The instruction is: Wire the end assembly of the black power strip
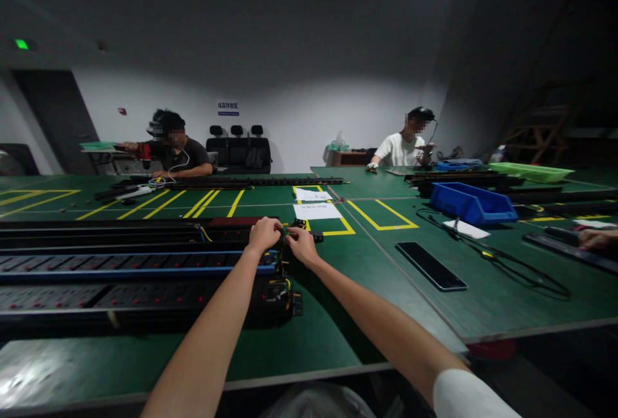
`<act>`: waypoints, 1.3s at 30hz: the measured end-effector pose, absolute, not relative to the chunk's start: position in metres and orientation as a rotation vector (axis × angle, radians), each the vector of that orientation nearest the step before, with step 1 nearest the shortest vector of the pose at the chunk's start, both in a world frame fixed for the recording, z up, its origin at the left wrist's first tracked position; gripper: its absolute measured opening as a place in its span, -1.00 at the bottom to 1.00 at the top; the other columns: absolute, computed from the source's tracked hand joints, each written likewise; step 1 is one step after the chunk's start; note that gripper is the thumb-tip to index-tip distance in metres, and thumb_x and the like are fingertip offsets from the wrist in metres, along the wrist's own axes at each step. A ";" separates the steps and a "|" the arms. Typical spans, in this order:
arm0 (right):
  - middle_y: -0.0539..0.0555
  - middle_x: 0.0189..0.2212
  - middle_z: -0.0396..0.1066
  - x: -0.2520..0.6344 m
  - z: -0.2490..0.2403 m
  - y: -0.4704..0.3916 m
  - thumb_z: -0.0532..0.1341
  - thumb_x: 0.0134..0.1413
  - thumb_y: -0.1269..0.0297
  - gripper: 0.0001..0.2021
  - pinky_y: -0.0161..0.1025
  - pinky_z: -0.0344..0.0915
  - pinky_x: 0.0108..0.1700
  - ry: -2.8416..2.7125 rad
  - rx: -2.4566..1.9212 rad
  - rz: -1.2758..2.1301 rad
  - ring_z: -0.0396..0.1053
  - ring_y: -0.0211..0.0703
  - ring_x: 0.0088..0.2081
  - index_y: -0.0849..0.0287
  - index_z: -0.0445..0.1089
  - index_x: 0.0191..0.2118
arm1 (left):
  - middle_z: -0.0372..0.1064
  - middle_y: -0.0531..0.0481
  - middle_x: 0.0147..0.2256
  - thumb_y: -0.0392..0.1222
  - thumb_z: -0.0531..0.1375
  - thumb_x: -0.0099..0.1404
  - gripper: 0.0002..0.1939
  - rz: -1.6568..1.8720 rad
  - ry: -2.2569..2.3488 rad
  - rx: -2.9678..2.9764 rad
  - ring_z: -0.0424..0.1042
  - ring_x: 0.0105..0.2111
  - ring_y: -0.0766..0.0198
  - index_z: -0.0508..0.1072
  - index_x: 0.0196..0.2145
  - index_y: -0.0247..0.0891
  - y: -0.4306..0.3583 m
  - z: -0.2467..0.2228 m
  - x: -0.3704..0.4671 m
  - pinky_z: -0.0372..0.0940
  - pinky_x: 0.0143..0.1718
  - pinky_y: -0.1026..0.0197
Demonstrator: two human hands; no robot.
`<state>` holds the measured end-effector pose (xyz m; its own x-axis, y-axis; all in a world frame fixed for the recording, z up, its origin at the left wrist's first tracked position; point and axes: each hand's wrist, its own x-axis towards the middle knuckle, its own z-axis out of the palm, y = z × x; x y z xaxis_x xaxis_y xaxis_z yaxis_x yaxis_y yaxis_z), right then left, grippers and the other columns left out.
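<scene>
Both hands meet at the right end of a long black strip, beyond a blue-edged strip. My left hand is closed, its fingertips pinched by a small green part. From the right, my right hand pinches at the same spot. What the fingertips hold is too small to make out. Nearer to me lies another black strip with red dots and yellow wires at its end.
A phone, a blue bin, black cables and paper sheets lie on the green table. Two people sit across it, one with a red drill. Another person's hand is at the right edge.
</scene>
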<state>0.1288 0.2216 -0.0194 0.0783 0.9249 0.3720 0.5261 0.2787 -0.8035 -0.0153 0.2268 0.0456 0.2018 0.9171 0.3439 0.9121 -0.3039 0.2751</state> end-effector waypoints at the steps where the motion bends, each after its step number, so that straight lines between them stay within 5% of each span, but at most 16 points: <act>1: 0.10 -0.13 0.59 0.129 -0.019 0.222 0.23 0.10 0.38 -0.67 -0.27 0.37 0.00 -1.583 -1.376 0.522 0.53 -0.11 -0.12 0.16 0.54 0.00 | 0.51 -0.02 -0.10 -0.23 0.16 0.18 -0.69 0.710 1.848 2.426 0.46 -0.10 0.14 0.61 -0.16 -0.03 0.227 0.046 -0.015 0.33 -0.05 0.16; 13: 0.10 -0.27 0.59 0.129 -0.010 0.215 0.21 0.05 0.40 -0.63 -0.26 0.38 -0.09 -1.576 -1.479 0.485 0.52 -0.08 -0.22 0.20 0.54 0.00 | 0.49 -0.04 -0.18 -0.30 0.12 0.20 -0.70 0.914 1.807 2.285 0.46 -0.20 0.21 0.59 -0.19 -0.10 0.234 0.043 -0.015 0.33 -0.11 0.22; 24: 0.10 -0.16 0.58 0.129 -0.010 0.215 0.18 0.09 0.40 -0.65 -0.26 0.35 0.00 -1.557 -1.459 0.511 0.51 -0.09 -0.13 0.18 0.54 -0.01 | 0.40 -0.15 -0.17 -0.16 0.05 0.33 -0.76 1.178 2.133 1.999 0.46 -0.24 0.10 0.53 -0.29 -0.16 0.227 0.053 -0.015 0.35 -0.22 0.12; 39: 0.12 -0.13 0.58 0.129 -0.008 0.214 0.18 0.12 0.39 -0.66 -0.23 0.36 0.00 -1.578 -1.466 0.493 0.51 -0.07 -0.12 0.17 0.54 -0.01 | 0.54 -0.19 -0.25 -0.18 0.07 0.31 -0.76 0.978 2.156 2.036 0.52 -0.22 -0.02 0.56 -0.27 -0.15 0.221 0.056 -0.013 0.36 -0.22 0.08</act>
